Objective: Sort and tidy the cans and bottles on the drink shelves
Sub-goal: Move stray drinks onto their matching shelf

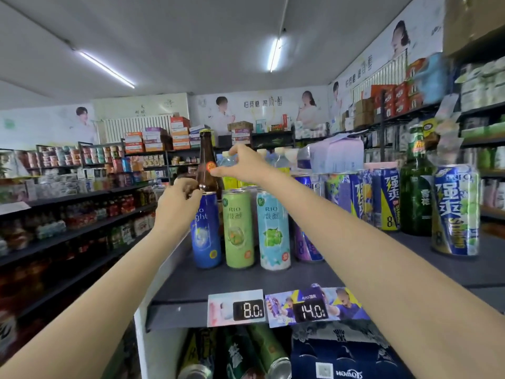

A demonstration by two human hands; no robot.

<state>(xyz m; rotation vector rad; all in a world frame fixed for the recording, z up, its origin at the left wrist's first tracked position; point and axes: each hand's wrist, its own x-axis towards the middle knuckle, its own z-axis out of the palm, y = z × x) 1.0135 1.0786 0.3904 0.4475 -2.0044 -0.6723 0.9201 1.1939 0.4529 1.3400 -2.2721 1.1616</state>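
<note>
A small grocery shop — stocked shelves (82, 231), price tags (236, 309) on the shelf edge, advertising posters (259, 110) overhead.

1. A pale ceiling (191, 36) spans the shop, lit by two fluorescent tube lights: one long tube (106, 69) at the left, a shorter one (274, 54) near the middle.
2. Advertising banners (262, 110) with printed figures and Chinese text run along the upper walls.
3. A white radiator (136, 128) stands against the back wall.
4. Dark shelving racks (68, 195) line the left aisle, packed with goods.
5. Stacked cardboard boxes (161, 139) sit atop the rear racks.
6. Another rack (481, 110) of packaged goods rises at the right.
</note>
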